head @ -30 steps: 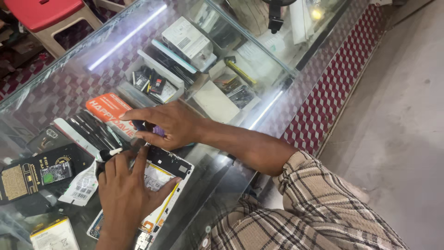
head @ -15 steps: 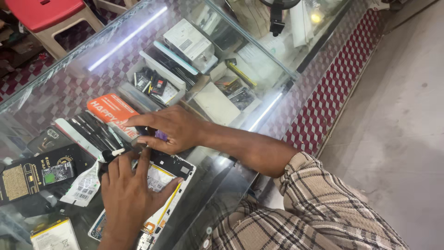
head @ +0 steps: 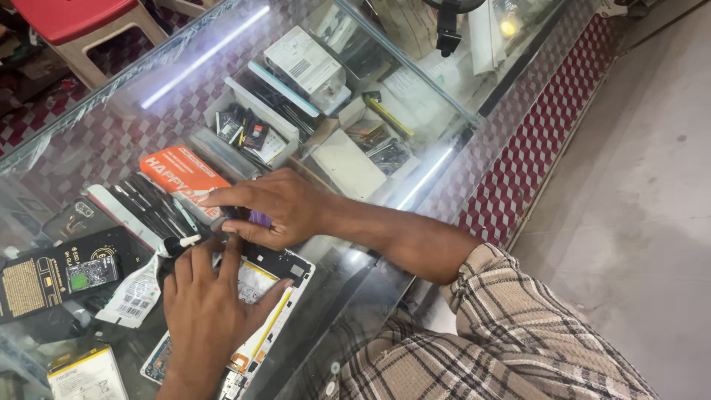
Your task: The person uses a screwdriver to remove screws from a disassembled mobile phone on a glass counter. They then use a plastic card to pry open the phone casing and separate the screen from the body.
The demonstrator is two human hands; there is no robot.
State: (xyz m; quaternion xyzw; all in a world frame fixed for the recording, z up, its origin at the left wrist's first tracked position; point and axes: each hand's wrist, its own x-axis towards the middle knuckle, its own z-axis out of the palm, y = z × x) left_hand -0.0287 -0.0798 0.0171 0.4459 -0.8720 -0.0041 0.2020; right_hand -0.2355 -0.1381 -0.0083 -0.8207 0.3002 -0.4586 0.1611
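left hand (head: 204,300) flat, fingers spread on opened phone (head: 252,311) on glass counter (head: 355,296), right hand (head: 270,207) just above it pinching small purple tool (head: 259,218), orange box (head: 185,174) and black card (head: 59,270) nearby

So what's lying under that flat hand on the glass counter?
An opened phone with its back off lies under the left hand; a white edge, yellow strip and dark top end show. The palm covers its middle, so the parts there cannot be seen.
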